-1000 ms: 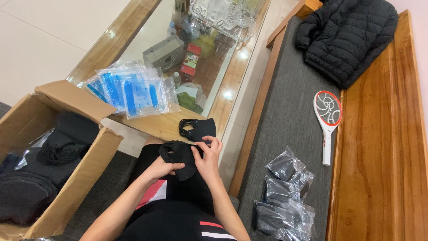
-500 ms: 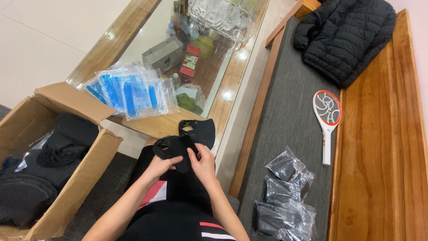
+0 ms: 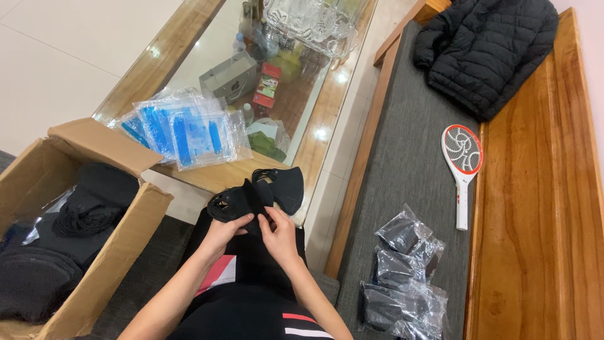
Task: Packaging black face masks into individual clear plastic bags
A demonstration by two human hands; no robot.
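Both hands are working a bunch of black face masks point(image 3: 255, 195) right over the lap, at the near edge of the glass-topped table point(image 3: 318, 135). Left hand point(image 3: 221, 231) is gripping them from underneath, right hand point(image 3: 280, 236) is pinching the top one with its fingertips.

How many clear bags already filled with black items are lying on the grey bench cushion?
3 visible: one upper bag, one middle bag and one lower bag near the frame's bottom edge; they overlap, so more may be hidden.
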